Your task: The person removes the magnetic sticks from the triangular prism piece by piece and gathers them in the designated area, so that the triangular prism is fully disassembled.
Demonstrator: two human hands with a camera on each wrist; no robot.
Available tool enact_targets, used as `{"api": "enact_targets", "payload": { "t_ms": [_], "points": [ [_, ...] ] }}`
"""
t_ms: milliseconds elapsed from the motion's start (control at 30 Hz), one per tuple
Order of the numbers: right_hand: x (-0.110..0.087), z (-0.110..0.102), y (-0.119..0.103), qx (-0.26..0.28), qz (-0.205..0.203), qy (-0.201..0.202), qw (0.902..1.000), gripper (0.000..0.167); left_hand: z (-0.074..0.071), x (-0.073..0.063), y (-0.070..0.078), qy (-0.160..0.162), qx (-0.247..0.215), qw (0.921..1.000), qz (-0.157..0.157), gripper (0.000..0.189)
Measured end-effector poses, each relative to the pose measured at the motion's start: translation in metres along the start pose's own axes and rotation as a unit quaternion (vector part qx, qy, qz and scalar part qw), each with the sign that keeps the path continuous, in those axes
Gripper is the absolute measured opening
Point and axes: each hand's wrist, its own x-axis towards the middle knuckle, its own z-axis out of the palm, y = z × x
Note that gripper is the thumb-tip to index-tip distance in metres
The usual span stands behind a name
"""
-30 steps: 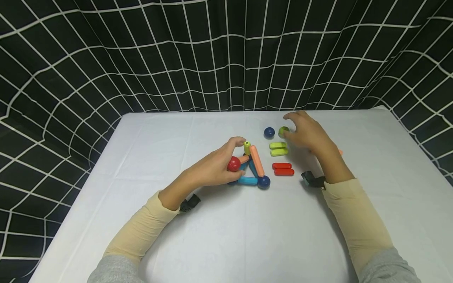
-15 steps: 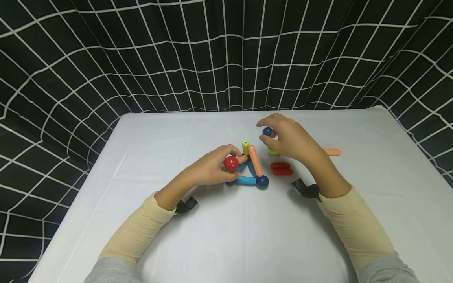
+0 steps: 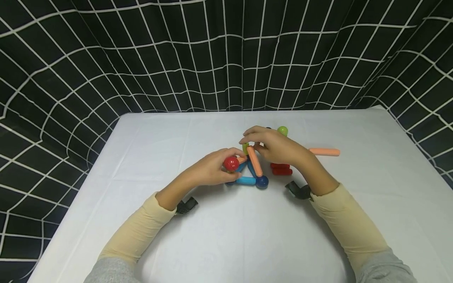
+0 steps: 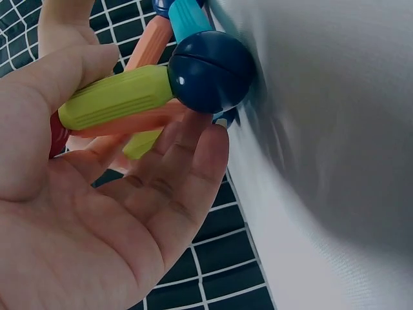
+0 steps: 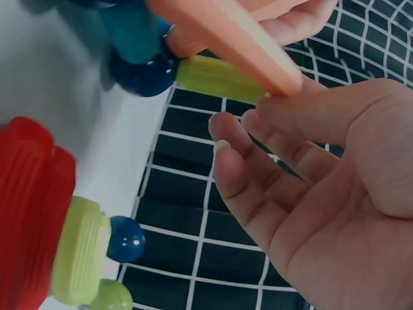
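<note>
A frame of magnetic sticks and balls stands on the table. Its base shows blue sticks (image 3: 245, 180) and navy balls (image 3: 262, 182); orange sticks (image 3: 255, 161) and yellow-green ones lean up from it. My left hand (image 3: 212, 167) cups the left corner, holding the red ball (image 3: 231, 163), its thumb along a yellow-green stick (image 4: 119, 97) and its fingertips under a navy ball (image 4: 211, 71). At the far corner my right hand (image 3: 277, 145) pinches the upper end of another yellow-green stick (image 5: 216, 79), beside the orange stick's tip. Its remaining fingers bend loosely.
Two red sticks (image 3: 281, 169) lie right of the frame. Behind my right hand sit a green ball (image 3: 282, 130) and a mostly hidden blue ball (image 5: 126, 239). A loose orange stick (image 3: 325, 151) lies farther right. A gridded black curtain (image 3: 226, 55) hangs beyond the white table.
My right hand has moved left and nearer, from the green ball past the blue ball to the frame's far corner. My left hand keeps its hold on the red ball.
</note>
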Motion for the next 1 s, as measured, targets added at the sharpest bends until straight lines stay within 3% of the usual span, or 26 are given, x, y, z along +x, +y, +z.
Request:
{"api": "enact_targets", "payload": {
  "t_ms": [133,367,633,1000],
  "points": [
    [0.0,0.001,0.005,-0.001,-0.005,-0.006,1.0,0.032,0.0,0.0,0.001,-0.001,0.007,1.0,-0.001,0.052],
    [0.003,0.004,0.007,-0.031,0.038,-0.023,0.9985,0.016,0.001,-0.001,0.003,-0.001,0.008,1.0,-0.005,0.053],
    [0.006,0.017,0.011,-0.077,0.062,-0.045,0.9941,0.017,0.002,-0.001,0.004,-0.004,0.012,0.9999,-0.004,0.053],
    [0.008,0.023,0.009,-0.111,0.054,-0.045,0.9913,0.015,0.002,0.0,0.005,-0.01,0.011,0.9999,-0.001,0.053]
  ]
}}
